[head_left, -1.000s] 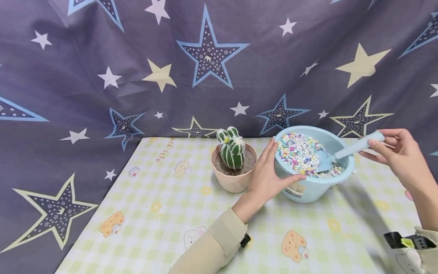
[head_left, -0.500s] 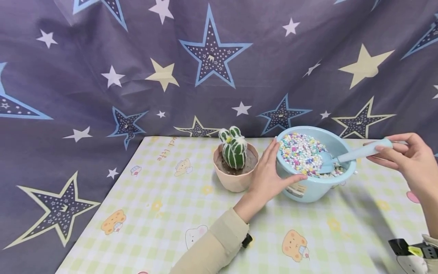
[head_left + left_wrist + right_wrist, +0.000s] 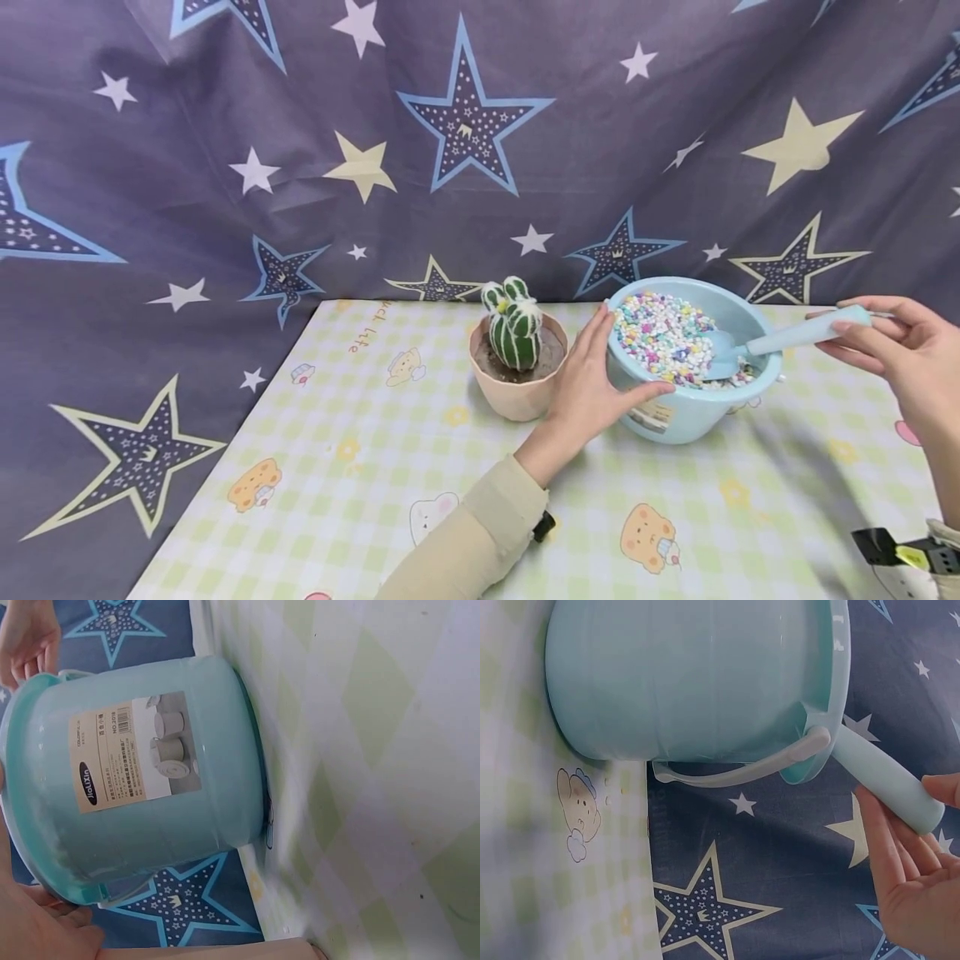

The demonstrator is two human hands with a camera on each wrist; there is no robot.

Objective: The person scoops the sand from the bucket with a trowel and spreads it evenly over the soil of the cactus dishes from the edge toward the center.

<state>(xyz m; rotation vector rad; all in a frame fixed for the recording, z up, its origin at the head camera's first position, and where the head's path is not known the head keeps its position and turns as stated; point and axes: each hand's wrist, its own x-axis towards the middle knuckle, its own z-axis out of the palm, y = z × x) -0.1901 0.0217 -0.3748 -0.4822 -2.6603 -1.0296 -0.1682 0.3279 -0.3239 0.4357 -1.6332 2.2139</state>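
A light blue bucket (image 3: 675,417) stands on the table, part filled with small multicoloured pebbles (image 3: 663,329). My left hand (image 3: 588,387) grips its near left side, with the thumb along the front rim and the fingers at the left rim. In my right hand (image 3: 903,346) I pinch the handle end of a light blue shovel (image 3: 798,333). The shovel leans across the right rim, and its blade lies partly sunk in the pebbles. In the right wrist view the shovel handle (image 3: 889,784) sits between thumb and fingers. Only the bucket's outer wall shows in the left wrist view.
Left of the bucket, close to my left hand, is a cactus (image 3: 514,333) in a pale pink pot (image 3: 513,400). A checked cloth (image 3: 360,500) with cartoon prints covers the table. Behind hangs a dark star-patterned curtain (image 3: 300,100). The bucket's bail handle (image 3: 742,772) hangs down at its side.
The shovel handle and my right hand have moved a little right and lower, with the blade shifting slightly right in the pebbles. My left hand keeps its hold on the bucket.
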